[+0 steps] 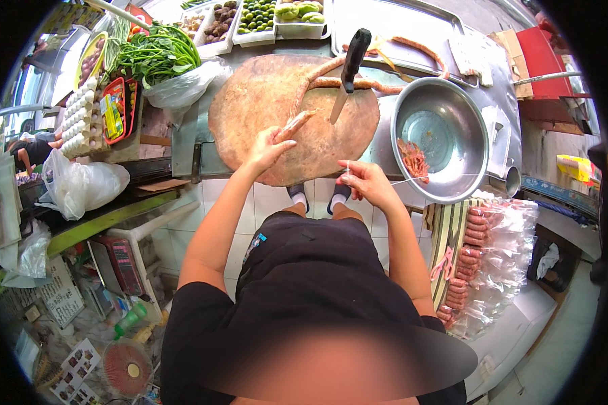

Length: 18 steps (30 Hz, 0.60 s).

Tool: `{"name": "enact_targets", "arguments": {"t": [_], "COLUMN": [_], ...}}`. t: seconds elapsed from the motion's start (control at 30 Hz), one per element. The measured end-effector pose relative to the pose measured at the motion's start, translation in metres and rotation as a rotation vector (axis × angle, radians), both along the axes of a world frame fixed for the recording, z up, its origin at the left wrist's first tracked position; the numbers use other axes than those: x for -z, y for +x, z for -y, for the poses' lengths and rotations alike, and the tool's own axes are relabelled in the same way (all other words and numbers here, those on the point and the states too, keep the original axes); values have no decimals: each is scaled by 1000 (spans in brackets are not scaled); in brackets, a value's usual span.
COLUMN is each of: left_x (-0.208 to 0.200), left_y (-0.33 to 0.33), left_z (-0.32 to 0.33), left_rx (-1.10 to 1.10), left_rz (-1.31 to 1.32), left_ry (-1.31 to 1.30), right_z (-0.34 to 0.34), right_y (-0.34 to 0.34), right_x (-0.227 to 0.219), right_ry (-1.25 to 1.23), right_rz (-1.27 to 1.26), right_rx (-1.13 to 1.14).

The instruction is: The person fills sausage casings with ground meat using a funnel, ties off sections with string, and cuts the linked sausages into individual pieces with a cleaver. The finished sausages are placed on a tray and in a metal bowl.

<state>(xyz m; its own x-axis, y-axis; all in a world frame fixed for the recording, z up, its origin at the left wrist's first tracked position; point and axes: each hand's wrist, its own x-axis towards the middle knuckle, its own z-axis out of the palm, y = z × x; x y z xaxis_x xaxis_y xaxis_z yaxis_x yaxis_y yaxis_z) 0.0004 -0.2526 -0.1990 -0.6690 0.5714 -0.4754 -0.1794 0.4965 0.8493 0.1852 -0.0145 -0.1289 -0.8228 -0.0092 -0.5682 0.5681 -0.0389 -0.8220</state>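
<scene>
My left hand (269,148) is closed around the end of a raw sausage (297,124) above the round wooden chopping board (250,88). A long sausage rope (371,84) lies over the board's far side and reaches onto the metal tray. My right hand (368,181), at the board's near right edge, pinches a thin white string (412,179) that stretches right across the bowl. Between the hands and the tray a black-handled knife (352,64) stands with its blade tip down on the board. The steel bowl (478,135) to the right holds reddish meat scraps (414,160).
A metal tray (446,19) lies behind the board. Bagged sausages (476,236) and pink scissors (443,263) are at the lower right. Produce bins (255,38), leafy greens (159,54) and egg trays (81,118) stand far and left. A second knife (196,162) lies left of the board.
</scene>
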Motion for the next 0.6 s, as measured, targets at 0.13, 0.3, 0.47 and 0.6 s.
{"name": "enact_targets", "arguments": {"t": [0.13,0.3,0.47,0.6], "left_x": [-38,-67,-71,-79], "left_y": [12,14,7,2], "left_z": [16,28,31,28], "left_rx": [74,167,320,471], "left_rz": [-111,149,194,379], "left_ry": [77,50,85,116], "right_z": [20,34,17,-1], "right_y": [-22,-41,-44,-43], "right_x": [15,27,9,-18], "right_ry": [-176,-352,-354,-269], "right_rz": [-30,-164,-250,-180], "right_rx": [72,321,244,77]}}
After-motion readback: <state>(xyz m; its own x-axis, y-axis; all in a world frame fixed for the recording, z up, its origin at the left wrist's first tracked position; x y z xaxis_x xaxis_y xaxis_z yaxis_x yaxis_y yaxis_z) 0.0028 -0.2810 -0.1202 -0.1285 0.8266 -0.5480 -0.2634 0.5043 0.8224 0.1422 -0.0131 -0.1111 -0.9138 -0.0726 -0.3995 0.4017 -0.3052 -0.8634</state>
